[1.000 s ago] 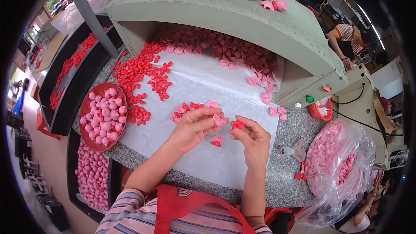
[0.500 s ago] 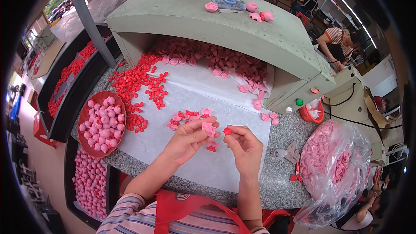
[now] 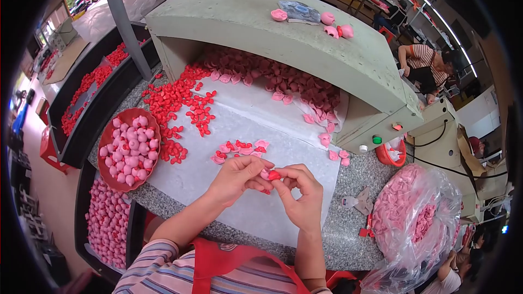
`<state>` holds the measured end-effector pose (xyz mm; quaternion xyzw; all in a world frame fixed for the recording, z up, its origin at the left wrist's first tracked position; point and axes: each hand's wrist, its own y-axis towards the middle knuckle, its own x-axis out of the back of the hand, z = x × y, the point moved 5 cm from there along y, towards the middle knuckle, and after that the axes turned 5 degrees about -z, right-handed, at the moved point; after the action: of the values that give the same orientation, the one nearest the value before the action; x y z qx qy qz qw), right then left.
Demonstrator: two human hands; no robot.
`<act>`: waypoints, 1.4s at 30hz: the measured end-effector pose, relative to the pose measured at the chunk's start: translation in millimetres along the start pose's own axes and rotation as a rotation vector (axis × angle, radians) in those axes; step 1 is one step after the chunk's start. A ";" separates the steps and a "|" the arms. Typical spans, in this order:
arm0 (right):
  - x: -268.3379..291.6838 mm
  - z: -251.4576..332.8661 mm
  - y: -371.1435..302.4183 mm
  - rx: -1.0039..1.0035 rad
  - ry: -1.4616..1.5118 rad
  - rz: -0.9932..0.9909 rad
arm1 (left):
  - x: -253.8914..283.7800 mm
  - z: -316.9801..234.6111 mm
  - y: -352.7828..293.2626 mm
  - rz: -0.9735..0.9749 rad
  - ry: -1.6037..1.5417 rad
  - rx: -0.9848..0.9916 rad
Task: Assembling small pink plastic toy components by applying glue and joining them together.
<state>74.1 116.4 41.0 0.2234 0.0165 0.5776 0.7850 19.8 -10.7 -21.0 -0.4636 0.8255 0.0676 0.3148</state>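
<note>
Over the white sheet [image 3: 239, 215], my two hands meet at the fingertips. My left hand [image 3: 237, 178] pinches a pink hollow shell-like piece [image 3: 265, 174], mostly covered by the fingers. In the fingers of my right hand [image 3: 298, 190] is a small glossy red piece [image 3: 274, 175], pressed against the pink one. Just beyond them several pink pieces [image 3: 261, 145] and red pieces [image 3: 237, 145] lie in a small group. Another bit of red shows beneath my fingertips, partly hidden.
A pale green arched machine housing [image 3: 272, 32] stands ahead, with pink shells [image 3: 261, 71] heaped inside. To the left are loose red pieces [image 3: 180, 98], a red bowl [image 3: 103, 171] of pink balls and black trays [image 3: 71, 149]. A plastic bag [image 3: 414, 212] of pink pieces sits right.
My right hand has moved left and brought the red piece against the pink piece in my left hand. The view has shifted slightly.
</note>
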 end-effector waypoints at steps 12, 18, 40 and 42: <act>2.0 -16.2 -3.3 -0.157 -0.046 -0.036 | -6.8 -4.6 -0.6 -0.006 0.125 -0.062; -6.0 0.6 -4.8 -0.166 -0.116 -0.064 | -4.4 1.5 -1.0 -0.151 0.060 -0.140; -14.2 -11.3 -0.3 -0.091 -0.344 0.019 | 1.1 3.8 1.0 -0.085 0.148 -0.121; -12.3 -12.0 4.6 -0.066 -0.342 0.010 | 4.3 7.4 7.1 -0.099 -0.064 0.063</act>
<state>62.4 110.2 29.0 0.2925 -0.1376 0.5353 0.7803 15.9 -6.9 -30.6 -0.4912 0.7929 0.0407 0.3583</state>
